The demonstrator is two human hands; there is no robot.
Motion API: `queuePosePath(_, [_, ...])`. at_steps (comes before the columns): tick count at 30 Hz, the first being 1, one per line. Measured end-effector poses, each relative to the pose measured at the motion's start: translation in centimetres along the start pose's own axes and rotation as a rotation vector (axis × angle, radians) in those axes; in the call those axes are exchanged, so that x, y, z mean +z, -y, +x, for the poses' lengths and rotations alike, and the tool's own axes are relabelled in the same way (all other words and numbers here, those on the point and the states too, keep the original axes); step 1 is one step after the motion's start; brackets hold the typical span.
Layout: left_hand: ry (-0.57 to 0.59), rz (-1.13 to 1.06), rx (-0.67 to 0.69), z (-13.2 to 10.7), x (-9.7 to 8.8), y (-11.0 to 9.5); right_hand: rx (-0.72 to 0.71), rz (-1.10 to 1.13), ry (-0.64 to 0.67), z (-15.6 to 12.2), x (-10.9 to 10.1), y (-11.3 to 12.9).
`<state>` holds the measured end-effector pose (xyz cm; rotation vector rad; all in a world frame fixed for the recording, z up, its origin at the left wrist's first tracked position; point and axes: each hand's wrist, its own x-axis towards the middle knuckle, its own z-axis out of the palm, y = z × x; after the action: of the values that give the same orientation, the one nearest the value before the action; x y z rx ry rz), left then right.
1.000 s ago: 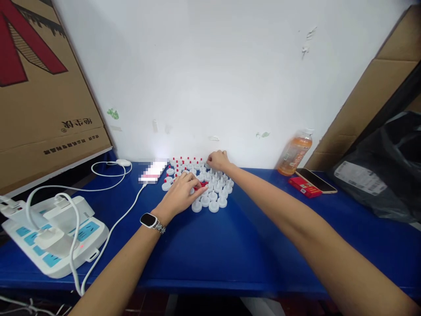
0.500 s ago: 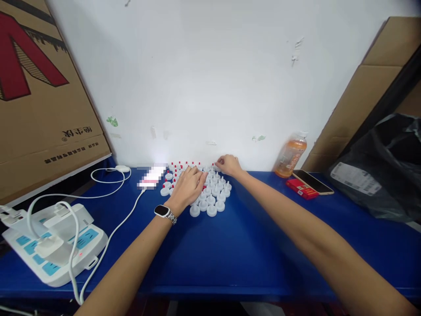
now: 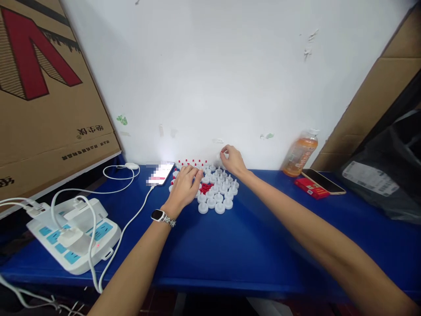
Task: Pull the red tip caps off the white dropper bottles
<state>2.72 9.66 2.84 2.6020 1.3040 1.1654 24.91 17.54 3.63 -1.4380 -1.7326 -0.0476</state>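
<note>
Several white nozzle caps stand upright in a cluster on the blue table; those at the left and back wear small red tips. A heap of loose red tips lies among the bare caps. My left hand is open, fingers stretched forward and palm down over the left part of the cluster, hiding the caps beneath. Raised at the back, near the wall, my right hand has thumb and forefinger pinched on a white nozzle cap, blurred and pale against the wall.
Left of the caps lies a lit phone on a white cable. A power strip with plugs and cords is at far left. An orange drink bottle, a red packet, another phone and a dark plastic bag stand right.
My right hand has lifted off the back of the cluster with a nozzle cap. My left hand has shifted slightly, uncovering the heap of red tips. The whole view has moved a little.
</note>
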Motion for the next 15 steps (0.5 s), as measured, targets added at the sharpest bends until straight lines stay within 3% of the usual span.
queuePosePath(4, [-0.016,-0.095,0.037,-0.2,0.2,-0.6,-0.044,0.441,0.082,-4.9,-2.4,3.4])
queuePosePath(9, [0.062,-0.073,0.128,-0.5,0.5,-1.9,-0.108,0.473,0.084,-9.8,-3.3,6.1])
queuePosePath(15, [0.096,0.014,0.251,-0.6,0.4,-2.2,-0.141,0.478,0.046,-11.2,-3.1,6.8])
